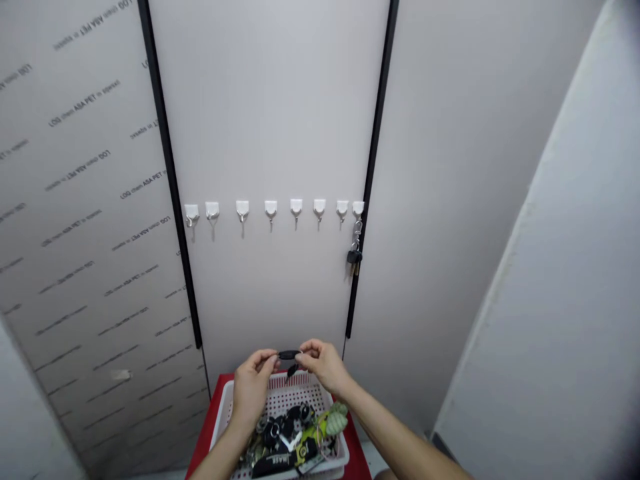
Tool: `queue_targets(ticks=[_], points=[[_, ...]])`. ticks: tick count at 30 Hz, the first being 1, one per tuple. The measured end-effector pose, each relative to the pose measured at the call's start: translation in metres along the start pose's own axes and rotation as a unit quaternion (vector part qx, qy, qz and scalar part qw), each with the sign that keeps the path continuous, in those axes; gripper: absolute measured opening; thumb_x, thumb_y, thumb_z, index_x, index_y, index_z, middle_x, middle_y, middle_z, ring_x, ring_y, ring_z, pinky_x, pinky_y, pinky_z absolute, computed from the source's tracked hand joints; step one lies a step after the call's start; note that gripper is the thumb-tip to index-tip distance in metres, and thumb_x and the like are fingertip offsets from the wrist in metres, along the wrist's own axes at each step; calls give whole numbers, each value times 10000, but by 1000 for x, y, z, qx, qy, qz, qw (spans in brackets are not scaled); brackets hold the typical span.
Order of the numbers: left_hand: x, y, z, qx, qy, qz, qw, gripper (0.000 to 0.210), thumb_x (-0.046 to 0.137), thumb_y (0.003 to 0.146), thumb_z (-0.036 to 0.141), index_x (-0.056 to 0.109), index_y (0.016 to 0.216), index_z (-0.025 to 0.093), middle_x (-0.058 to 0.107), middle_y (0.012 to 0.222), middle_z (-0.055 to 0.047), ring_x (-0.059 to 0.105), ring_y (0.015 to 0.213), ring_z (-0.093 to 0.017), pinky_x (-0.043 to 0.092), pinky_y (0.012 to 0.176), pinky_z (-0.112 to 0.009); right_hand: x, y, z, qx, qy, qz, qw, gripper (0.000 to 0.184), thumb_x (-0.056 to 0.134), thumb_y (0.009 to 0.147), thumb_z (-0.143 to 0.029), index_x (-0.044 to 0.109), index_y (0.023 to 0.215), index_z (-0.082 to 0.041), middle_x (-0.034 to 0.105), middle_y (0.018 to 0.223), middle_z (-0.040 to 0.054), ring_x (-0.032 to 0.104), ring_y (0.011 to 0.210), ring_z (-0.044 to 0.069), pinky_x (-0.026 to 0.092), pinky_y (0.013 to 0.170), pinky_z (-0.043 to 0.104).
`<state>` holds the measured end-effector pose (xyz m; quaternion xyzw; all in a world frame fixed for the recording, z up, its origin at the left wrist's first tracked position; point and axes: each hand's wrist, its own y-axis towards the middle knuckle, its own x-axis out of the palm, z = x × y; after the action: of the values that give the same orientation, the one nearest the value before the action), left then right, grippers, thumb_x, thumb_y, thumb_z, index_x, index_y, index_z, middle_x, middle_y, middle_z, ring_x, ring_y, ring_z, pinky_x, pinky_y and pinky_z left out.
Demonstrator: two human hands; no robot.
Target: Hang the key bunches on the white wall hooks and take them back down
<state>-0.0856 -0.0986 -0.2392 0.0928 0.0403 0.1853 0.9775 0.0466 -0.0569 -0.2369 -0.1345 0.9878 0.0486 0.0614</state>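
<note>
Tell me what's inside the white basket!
The basket holds a jumble: a black lettered thing, a yellow thing and a pale green lump. What lies under the jumble is covered.

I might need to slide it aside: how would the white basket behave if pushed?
The white basket looks like perforated plastic, so it may flex a little. The small items jumbled inside seem loose, so they could shift and rattle. Its base looks broad, so it would more likely slide on the red surface than tip.
</note>
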Motion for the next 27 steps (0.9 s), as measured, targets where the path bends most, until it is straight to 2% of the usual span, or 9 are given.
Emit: queue_targets(ticks=[4, 8, 11, 15, 18, 20, 24, 27], points=[[1, 2, 1, 0, -17, -7, 1000, 232, 520, 539, 331, 558, 643, 128, 601, 585, -23, 551, 567, -135, 439, 580, -245, -8, 3, -8, -6, 4, 12, 1000, 87, 521, 540, -220, 495, 550, -138, 438, 407, -59, 392, 391, 51, 309, 427, 186], [7, 12, 16, 3, -34, -37, 999, 175, 517, 543, 282, 554, 619, 130, 585, 542, -7, 546, 538, -121, 440, 554, -231, -27, 10, -48, -30, 7, 6, 999, 104, 525, 537, -229, 509, 554, -127, 442, 382, -60, 386, 358, 45, 328, 417, 195], [23, 29, 44, 28, -57, -54, 997, 112, 499, 560, 201, 549, 623, 122, 575, 525, 2, 540, 520, -105, 439, 551, -225, -45, 20, -91, -77, 14, 35, 996, 127, 534, 534, -225, 526, 602, -118, 482, 415, -46, 426, 378, 51, 368, 433, 202], [57, 56, 97, 93, -64, -83, 990, 121, 467, 586, 108, 548, 675, 110, 586, 580, -13, 540, 547, -91, 439, 591, -225, -68, 40, -146, -166, 22, 133, 977, 94, 519, 555, -194, 522, 605, -115, 491, 426, -38, 446, 390, 46, 407, 443, 192], [79, 69, 132, 134, -60, -94, 985, 185, 464, 589, 67, 550, 748, 110, 601, 696, -41, 546, 614, -91, 437, 641, -234, -83, 57, -176, -209, 39, 211, 954, 59, 504, 568, -168, 504, 606, -123, 484, 426, -42, 459, 392, 50, 428, 431, 191], [87, 73, 147, 161, -52, -97, 981, 223, 475, 590, 67, 547, 797, 112, 599, 769, -55, 545, 676, -97, 427, 687, -239, -90, 69, -187, -222, 37, 257, 940, 39, 499, 569, -152, 493, 601, -129, 479, 428, -43, 464, 392, 56, 439, 427, 199], [86, 73, 150, 184, -2, -92, 979, 245, 480, 603, 85, 542, 839, 105, 594, 819, -72, 539, 735, -108, 407, 736, -249, -98, 88, -196, -208, -27, 324, 922, 23, 469, 580, -120, 491, 578, -127, 471, 421, -32, 474, 396, 70, 440, 432, 213], [71, 71, 129, 166, 35, -94, 981, 236, 475, 606, 83, 545, 831, 101, 592, 832, -80, 538, 740, -113, 409, 730, -249, -101, 94, -192, -188, -106, 340, 915, 96, 428, 594, -101, 521, 616, -111, 498, 455, -7, 502, 440, 85, 438, 494, 233]])
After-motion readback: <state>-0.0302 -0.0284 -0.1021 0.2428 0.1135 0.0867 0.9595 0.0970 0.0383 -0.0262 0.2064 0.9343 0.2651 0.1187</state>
